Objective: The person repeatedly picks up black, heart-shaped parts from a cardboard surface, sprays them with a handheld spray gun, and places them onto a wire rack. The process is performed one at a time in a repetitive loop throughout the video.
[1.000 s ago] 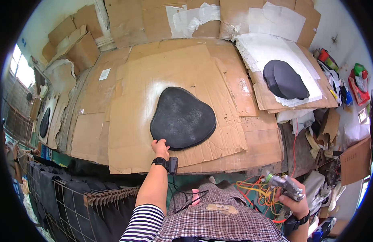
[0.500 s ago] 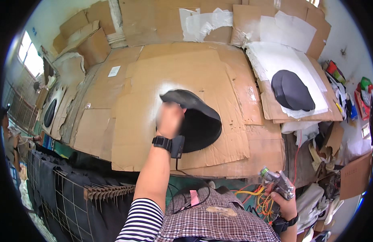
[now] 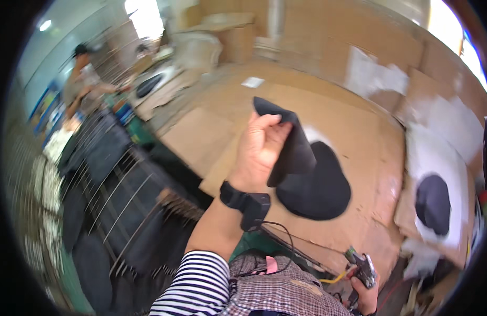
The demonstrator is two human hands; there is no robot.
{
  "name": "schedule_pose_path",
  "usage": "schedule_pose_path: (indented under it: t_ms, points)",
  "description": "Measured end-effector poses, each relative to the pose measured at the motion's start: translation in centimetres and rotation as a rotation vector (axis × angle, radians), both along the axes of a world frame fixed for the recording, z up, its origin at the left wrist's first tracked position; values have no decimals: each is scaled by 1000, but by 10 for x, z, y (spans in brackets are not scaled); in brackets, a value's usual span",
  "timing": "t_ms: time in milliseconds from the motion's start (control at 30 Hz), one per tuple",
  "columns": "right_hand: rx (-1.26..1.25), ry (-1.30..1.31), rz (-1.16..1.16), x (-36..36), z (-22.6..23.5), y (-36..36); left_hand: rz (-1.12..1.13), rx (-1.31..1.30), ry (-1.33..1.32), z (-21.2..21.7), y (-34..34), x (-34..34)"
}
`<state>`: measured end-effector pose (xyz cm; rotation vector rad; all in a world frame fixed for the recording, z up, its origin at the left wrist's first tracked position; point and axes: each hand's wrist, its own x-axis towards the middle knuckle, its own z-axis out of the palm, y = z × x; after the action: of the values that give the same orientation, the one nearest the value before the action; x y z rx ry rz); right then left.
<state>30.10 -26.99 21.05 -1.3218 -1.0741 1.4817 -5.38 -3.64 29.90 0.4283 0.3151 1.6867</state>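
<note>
My left hand [image 3: 260, 150] is closed on the upper edge of a thin black pad [image 3: 296, 152], pinched between thumb and fingers. The pad hangs folded above the cardboard sheet [image 3: 222, 152] on the worktable. Partly behind it, a second black pad [image 3: 325, 197] with a rounded outline lies flat on the cardboard. Low on the right, my right hand [image 3: 363, 296] is wrapped round a metal spray gun [image 3: 366, 270] with a green part at one end. A yellow hose [image 3: 335, 276] runs beside that hand.
At left stands a wire rack [image 3: 122, 210] hung with several black pads. Another black pad [image 3: 433, 204] lies on white paper at right. A person [image 3: 83, 87] works at far left near a dark pad [image 3: 148, 84]. Cardboard panels [image 3: 312, 47] line the back.
The view has swung left, bringing the rack and the other person further in. My left hand has raised the upper pad off the lower one. The spray gun stays in my right hand.
</note>
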Motion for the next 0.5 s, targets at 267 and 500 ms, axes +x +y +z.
schedule_pose_path:
  t_ms: [267,500]
  points:
    - [-16,-145,356,-40,21,37,752,158,189,67,-155,-154]
    - [69,-108,606,-87,23,64,1309,-11,343,15,-288,-167]
